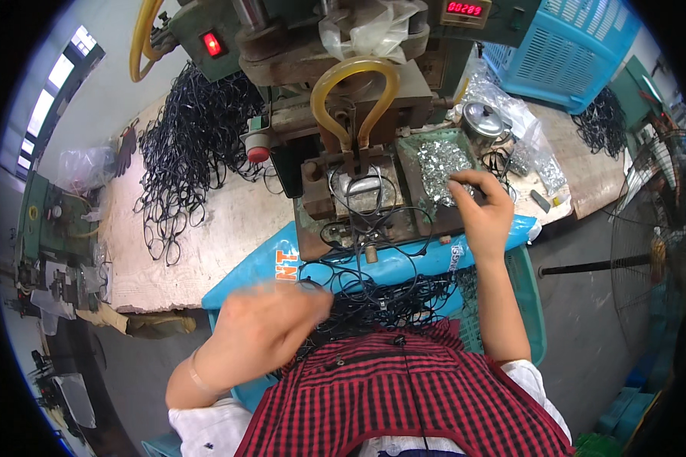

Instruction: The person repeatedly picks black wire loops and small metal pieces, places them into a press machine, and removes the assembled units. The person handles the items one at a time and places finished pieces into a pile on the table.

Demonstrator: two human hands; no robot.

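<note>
My right hand (483, 215) is over a green tray (408, 145) of small shiny metal pieces (439, 164). Its thumb and forefinger are bent together in a pinch; anything between them is too small to make out. Lower left, motion blurs my left hand (263, 320), and its fingers cannot be read. It is beside a heap of thin black cords (370, 308) in front of my checked apron. Between and beyond the hands stands a press machine (343, 103) with a looped yellow tube (356, 65). Black cord loops (370, 206) lie across its metal work base.
A large tangle of black cords (198, 129) covers the table's left part. Blue plastic sheeting (343, 259) drapes the front edge. A lidded metal pot (483, 120) and a blue crate (560, 49) stand right; a fan (648, 251) is farther right. A red button (258, 154) juts from the press.
</note>
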